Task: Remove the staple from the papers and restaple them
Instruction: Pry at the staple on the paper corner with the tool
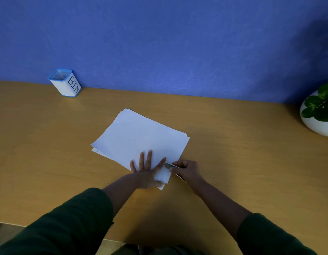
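A stack of white papers [139, 137] lies at an angle in the middle of the wooden desk [233, 153]. My left hand [147, 172] presses flat on the stack's near corner, fingers spread. My right hand [188, 170] is closed around a small metal stapler [168, 165] whose silver tip rests on the paper's right edge, beside my left index finger. A bit of yellow shows under my right hand. The staple itself is too small to make out.
A white and blue pen cup marked BIN [64, 82] stands at the back left against the blue wall. A round white pot with a green plant [319, 113] sits at the far right. The desk's near edge [8, 223] runs just below my sleeves.
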The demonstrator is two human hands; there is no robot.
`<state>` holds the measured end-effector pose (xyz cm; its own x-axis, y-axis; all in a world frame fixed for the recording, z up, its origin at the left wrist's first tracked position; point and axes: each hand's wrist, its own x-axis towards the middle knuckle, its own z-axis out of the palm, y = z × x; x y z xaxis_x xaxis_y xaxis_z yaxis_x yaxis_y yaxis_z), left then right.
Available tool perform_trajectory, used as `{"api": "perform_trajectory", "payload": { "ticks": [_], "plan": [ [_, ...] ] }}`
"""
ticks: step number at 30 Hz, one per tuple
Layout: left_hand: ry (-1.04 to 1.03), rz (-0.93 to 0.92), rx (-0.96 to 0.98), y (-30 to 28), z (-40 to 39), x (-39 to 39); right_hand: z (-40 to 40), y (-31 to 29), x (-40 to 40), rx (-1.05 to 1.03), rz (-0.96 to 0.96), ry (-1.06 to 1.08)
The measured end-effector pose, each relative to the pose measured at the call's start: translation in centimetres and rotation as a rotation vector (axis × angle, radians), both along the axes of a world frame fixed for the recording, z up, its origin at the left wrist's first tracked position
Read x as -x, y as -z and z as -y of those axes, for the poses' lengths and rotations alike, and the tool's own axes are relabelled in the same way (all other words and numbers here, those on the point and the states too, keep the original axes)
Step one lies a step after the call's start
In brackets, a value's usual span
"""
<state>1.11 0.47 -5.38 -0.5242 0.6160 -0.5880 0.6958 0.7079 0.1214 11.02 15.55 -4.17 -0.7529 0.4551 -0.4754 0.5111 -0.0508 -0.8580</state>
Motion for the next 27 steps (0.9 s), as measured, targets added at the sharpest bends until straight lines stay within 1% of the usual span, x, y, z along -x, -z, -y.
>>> {"api": "perform_trajectory", "payload": {
  "ticks": [2, 5, 9, 15, 19, 27],
  "plan": [
    [0.005, 0.005, -0.021, 0.0, 0.1, 0.0, 0.2, -0.2, -0.2, 0.041, -0.014, 0.018],
    [0.026, -0.001, -0.049, -0.1, 0.4, 0.0, 0.0, -0.9, -1.0, 0.156, -0.046, 0.114],
    [0.072, -0.098, -0.078, -0.1, 1.0, 0.1, -0.6, -1.2, -2.4, 0.299, -0.034, 0.258],
    [0.149, -0.158, -0.232, -2.9, 2.0, 2.3, -1.3, -1.8, -2.7, 0.411, -0.038, 0.313],
    [0.269, -0.123, -0.223, -4.5, 2.4, 2.7, -1.9, -1.8, -3.3, 0.502, -0.082, 0.393],
    [0.439, -0.185, -0.117, -5.6, 1.2, 2.6, -1.4, -1.9, -4.7, 0.513, -0.097, 0.423]
  ]
}}
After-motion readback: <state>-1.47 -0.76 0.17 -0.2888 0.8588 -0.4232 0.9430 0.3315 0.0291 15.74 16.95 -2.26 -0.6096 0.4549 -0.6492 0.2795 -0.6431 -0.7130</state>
